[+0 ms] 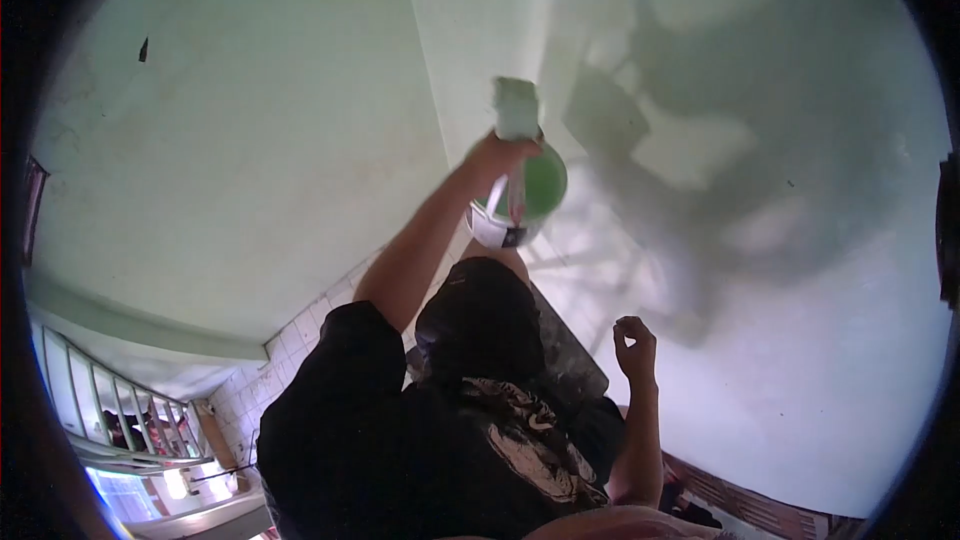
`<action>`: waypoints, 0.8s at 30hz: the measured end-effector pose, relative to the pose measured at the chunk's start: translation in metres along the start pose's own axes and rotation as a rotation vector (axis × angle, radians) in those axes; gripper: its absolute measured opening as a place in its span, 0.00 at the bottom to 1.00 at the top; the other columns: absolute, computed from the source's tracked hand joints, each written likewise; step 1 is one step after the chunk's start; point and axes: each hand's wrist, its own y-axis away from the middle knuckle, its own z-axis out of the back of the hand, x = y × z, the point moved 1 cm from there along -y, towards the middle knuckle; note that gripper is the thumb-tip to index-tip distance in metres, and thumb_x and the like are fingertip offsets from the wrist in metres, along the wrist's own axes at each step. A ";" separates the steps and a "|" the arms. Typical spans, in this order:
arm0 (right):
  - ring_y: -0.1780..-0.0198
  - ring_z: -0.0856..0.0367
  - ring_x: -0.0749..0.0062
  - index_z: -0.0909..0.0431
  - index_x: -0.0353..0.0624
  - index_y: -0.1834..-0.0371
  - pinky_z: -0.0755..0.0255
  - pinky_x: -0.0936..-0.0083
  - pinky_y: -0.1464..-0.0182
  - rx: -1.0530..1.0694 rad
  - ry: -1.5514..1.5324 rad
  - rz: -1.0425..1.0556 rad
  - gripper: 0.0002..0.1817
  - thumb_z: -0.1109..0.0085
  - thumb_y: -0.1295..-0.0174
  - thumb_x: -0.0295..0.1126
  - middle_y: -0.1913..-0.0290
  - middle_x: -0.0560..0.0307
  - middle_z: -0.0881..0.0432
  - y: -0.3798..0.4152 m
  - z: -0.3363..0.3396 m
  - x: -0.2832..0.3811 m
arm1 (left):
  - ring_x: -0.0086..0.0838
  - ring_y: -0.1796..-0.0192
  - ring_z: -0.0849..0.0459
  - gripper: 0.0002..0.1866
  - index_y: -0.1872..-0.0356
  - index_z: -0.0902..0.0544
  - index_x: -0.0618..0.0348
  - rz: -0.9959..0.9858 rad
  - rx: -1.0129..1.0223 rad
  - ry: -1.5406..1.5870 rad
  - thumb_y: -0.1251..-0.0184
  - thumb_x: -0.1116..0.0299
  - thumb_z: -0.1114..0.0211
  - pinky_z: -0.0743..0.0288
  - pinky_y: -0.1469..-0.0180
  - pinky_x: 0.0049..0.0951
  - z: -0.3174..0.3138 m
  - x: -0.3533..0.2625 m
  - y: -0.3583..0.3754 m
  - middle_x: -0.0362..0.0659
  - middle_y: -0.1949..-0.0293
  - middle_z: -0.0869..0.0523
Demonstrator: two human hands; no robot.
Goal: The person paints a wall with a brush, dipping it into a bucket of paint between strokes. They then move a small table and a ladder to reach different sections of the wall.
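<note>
My left hand (pixel 498 152) is stretched forward and wrapped around a wide flat paintbrush (pixel 516 108). The brush's pale bristle end points up past my fingers, and its handle hangs down over the paint bucket (pixel 546 183). Green shows inside the bucket, and a white and dark label covers its near side. In this view my left hand overlaps the bucket's far rim. Off to the right, my right hand (pixel 634 340) is raised beside the wall, its fingers curled into a ring with nothing inside.
Pale green walls (pixel 250 140) meet in a corner ahead, with large shadows on the right one. A dark board (pixel 570 345) lies beneath my knees. White floor tiles (pixel 290 340) and a railing (pixel 120 400) are at lower left. Brown slatted wood (pixel 745 500) is at lower right.
</note>
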 end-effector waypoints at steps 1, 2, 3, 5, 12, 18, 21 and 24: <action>0.65 0.18 0.69 0.23 0.35 0.69 0.25 0.76 0.62 0.017 -0.006 -0.034 0.03 0.43 0.46 0.23 0.68 0.53 0.19 0.010 -0.006 -0.011 | 0.30 0.61 0.22 0.17 0.57 0.20 0.57 0.021 -0.054 0.021 0.51 0.70 0.38 0.27 0.59 0.31 0.008 -0.006 0.003 0.41 0.64 0.19; 0.65 0.18 0.68 0.23 0.36 0.69 0.25 0.75 0.62 0.032 -0.013 -0.066 0.03 0.42 0.46 0.24 0.68 0.53 0.19 0.018 -0.011 -0.019 | 0.30 0.61 0.22 0.16 0.57 0.24 0.58 0.057 -0.052 -0.051 0.50 0.71 0.38 0.28 0.60 0.30 0.012 -0.023 0.008 0.42 0.64 0.21; 0.64 0.19 0.66 0.23 0.36 0.70 0.26 0.73 0.61 0.040 0.035 -0.087 0.04 0.41 0.46 0.25 0.68 0.52 0.19 0.024 -0.015 -0.025 | 0.27 0.64 0.23 0.16 0.57 0.22 0.57 0.018 -0.074 -0.019 0.50 0.70 0.38 0.29 0.63 0.30 0.020 -0.018 0.005 0.40 0.67 0.22; 0.64 0.19 0.64 0.23 0.36 0.70 0.27 0.73 0.60 0.008 0.055 -0.080 0.04 0.41 0.47 0.25 0.67 0.52 0.19 0.035 -0.032 -0.048 | 0.24 0.66 0.25 0.15 0.58 0.21 0.56 -0.015 -0.092 0.008 0.50 0.69 0.38 0.30 0.65 0.30 0.027 -0.011 0.001 0.37 0.70 0.23; 0.57 0.21 0.51 0.25 0.42 0.58 0.29 0.60 0.55 0.162 0.406 -0.364 0.15 0.47 0.42 0.40 0.60 0.45 0.21 0.055 -0.101 -0.072 | 0.23 0.68 0.27 0.16 0.58 0.23 0.54 -0.062 -0.221 -0.030 0.50 0.70 0.36 0.33 0.67 0.24 0.028 -0.017 0.000 0.36 0.71 0.25; 0.57 0.22 0.47 0.25 0.41 0.59 0.30 0.54 0.55 0.243 0.434 -0.482 0.19 0.57 0.37 0.46 0.62 0.42 0.20 0.047 -0.088 -0.053 | 0.20 0.72 0.29 0.13 0.61 0.23 0.54 -0.226 -0.266 0.081 0.51 0.72 0.39 0.38 0.74 0.23 0.041 -0.024 0.006 0.36 0.74 0.27; 0.59 0.21 0.46 0.24 0.40 0.63 0.29 0.55 0.56 0.256 0.475 -0.509 0.21 0.59 0.36 0.48 0.64 0.41 0.19 0.051 -0.088 -0.045 | 0.20 0.74 0.30 0.13 0.61 0.23 0.55 -0.255 -0.221 0.155 0.51 0.73 0.39 0.39 0.75 0.22 0.030 -0.040 0.013 0.36 0.75 0.27; 0.61 0.21 0.46 0.23 0.40 0.67 0.29 0.55 0.57 0.201 0.469 -0.457 0.23 0.61 0.36 0.49 0.66 0.41 0.19 0.052 -0.091 -0.037 | 0.20 0.75 0.30 0.14 0.61 0.24 0.57 -0.186 -0.218 0.093 0.52 0.73 0.39 0.40 0.76 0.21 0.023 -0.049 0.017 0.36 0.76 0.27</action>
